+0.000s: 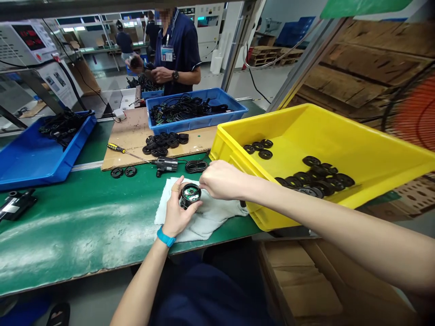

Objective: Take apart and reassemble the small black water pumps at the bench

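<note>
The left hand (176, 213) is cradling a round black housing (190, 195) in a narrow grip, thumb along the near side and fingers curled around the far side, with a green circuit board showing inside its open top. The right hand (222, 180) is reaching in from 3 o'clock, its fingertips (205, 181) touching the housing's upper rim; whether they are pinching it or only resting there, I cannot tell. Both hands are working just above a white cloth (200, 219) lying on a green workbench (57, 240). A yellow plastic crate (272, 118) holding black rings (314, 179) is standing at 2 o'clock. At 11 o'clock, a yellow-handled screwdriver (117, 148) is lying at the edge of a cardboard sheet (125, 136), near a pile of black rings (165, 144). A co-worker (178, 50) is standing at 12 o'clock, beyond a blue tray (197, 123) of black cables (185, 108).
</note>
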Demonstrator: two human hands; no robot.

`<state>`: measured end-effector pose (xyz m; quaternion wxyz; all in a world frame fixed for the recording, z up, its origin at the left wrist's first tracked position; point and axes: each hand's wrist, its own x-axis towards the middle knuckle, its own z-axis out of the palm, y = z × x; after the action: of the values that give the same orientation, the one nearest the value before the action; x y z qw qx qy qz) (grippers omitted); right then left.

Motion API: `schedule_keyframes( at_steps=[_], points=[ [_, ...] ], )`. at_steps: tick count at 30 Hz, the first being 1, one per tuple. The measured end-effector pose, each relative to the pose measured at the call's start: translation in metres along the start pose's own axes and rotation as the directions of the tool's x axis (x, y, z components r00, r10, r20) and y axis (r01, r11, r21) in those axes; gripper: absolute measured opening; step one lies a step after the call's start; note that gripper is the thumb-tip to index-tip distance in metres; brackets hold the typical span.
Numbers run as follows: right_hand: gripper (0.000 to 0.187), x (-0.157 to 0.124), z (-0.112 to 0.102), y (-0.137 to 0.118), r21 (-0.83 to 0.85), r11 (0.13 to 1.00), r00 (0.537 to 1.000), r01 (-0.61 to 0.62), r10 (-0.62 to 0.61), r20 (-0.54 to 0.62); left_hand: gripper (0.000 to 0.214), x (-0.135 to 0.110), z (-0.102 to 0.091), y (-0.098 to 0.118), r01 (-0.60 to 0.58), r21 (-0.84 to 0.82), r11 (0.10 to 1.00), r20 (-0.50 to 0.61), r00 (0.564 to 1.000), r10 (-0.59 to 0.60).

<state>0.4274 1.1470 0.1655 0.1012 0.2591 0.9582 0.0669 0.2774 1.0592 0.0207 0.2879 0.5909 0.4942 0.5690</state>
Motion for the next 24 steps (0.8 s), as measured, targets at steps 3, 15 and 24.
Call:
schedule_keyframes(
  at_steps=[3,15,24],
  points=[
    [0.03,-0.001,0.001,0.0,0.005,1.0,1.0,0.004,-0.004,0.0,0.086,-0.001,0.001,-0.001,-0.028,0.024,0.999,-0.007,1.0,0.028],
    [0.029,-0.006,-0.005,-0.001,-0.006,0.999,0.997,0.038,-0.037,0.061,0.087,0.002,-0.003,0.007,-0.048,0.066,0.997,0.065,0.997,0.044],
    [0.027,-0.001,-0.009,0.0,-0.063,0.995,0.991,0.074,-0.066,0.118,0.089,-0.001,-0.004,0.002,-0.084,0.042,0.996,0.099,0.992,0.079]
  ],
)
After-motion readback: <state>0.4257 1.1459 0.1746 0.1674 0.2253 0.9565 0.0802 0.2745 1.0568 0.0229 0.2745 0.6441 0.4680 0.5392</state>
